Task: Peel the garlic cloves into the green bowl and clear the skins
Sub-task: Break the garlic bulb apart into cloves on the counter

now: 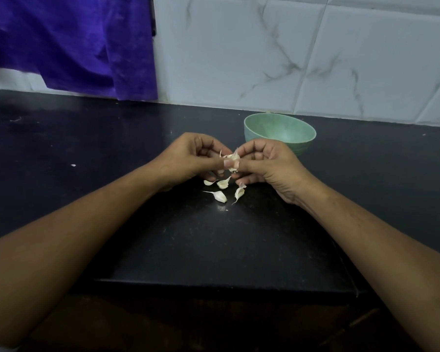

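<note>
My left hand (pixel 191 158) and my right hand (pixel 264 163) meet above the black counter, both pinching one garlic clove (pixel 233 158) with papery skin sticking out of it. Below the hands lie several unpeeled cloves: one (pixel 224 183) just under the fingers, one (pixel 220 196) nearer me, one (pixel 239 193) to the right, and a small one (pixel 208 182) at the left. A loose bit of skin (pixel 242 184) lies by my right fingers. The green bowl (pixel 280 133) stands behind my right hand near the wall; its visible inside holds nothing.
The black counter (pixel 214 237) ends at a front edge close to me. A purple cloth (pixel 69 41) hangs over the back left. A white marbled tile wall (pixel 315 52) rises behind the bowl. A tiny white scrap (pixel 73 165) lies far left.
</note>
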The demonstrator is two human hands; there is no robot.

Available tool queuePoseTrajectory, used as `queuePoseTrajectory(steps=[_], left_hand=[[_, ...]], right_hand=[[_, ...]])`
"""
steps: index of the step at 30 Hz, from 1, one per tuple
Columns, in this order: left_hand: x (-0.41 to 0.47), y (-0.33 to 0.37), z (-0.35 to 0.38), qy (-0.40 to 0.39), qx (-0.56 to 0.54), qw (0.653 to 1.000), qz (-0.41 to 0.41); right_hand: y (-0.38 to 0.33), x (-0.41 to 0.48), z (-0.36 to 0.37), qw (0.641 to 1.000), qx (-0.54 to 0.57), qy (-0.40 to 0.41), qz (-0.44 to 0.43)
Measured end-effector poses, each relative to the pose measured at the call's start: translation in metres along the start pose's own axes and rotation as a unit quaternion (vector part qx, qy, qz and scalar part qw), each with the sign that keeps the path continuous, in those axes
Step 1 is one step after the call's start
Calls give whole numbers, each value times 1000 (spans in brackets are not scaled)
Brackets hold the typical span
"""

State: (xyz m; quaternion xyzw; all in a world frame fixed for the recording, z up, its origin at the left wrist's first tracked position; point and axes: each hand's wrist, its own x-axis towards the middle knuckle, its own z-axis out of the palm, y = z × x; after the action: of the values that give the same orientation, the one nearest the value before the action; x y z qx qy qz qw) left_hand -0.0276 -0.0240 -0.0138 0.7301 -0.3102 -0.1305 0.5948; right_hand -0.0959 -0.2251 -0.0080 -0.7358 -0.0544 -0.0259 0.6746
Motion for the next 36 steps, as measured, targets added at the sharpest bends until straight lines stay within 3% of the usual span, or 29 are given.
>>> queuePoseTrajectory(steps=[13,20,36], left_hand=[[1,-2,-3,7,-7,1000,-7],[0,1,1,7,-66,998,-14],[4,-3,2,11,-4,1000,-22]], right_hand=[[2,-1,1,1000,-16,-12,-20],[4,0,1,1000,8,-13,-27],[8,2,4,999,-3,4,-47]])
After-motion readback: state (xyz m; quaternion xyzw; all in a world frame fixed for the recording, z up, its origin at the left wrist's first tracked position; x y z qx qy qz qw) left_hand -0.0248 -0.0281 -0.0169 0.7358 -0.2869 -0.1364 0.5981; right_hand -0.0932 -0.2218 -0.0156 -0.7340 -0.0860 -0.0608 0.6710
